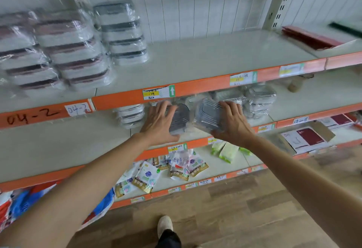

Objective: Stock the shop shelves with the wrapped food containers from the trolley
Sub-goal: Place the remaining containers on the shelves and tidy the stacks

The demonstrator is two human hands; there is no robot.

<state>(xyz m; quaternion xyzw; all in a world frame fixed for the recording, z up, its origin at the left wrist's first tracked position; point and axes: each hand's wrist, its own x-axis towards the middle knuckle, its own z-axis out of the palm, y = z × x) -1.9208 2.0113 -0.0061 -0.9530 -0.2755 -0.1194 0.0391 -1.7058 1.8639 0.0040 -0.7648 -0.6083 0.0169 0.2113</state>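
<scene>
middle shelf (58, 136): landmark, both packs at its front edge | left pack (179, 118) tilted, left hand (158, 122) grasping it | right pack (209, 115) beside it, right hand (235, 122) grasping | both point shelfward

Both forearms are bare to the near edge of the picture, with no sleeve showing, and the left hand (159, 122) and right hand (234, 121) wear no gloves, rings or watch. Near the bottom, one pale cream shoe (165, 225) (rounded toe) shows above a dark trouser leg (169, 240).
</scene>
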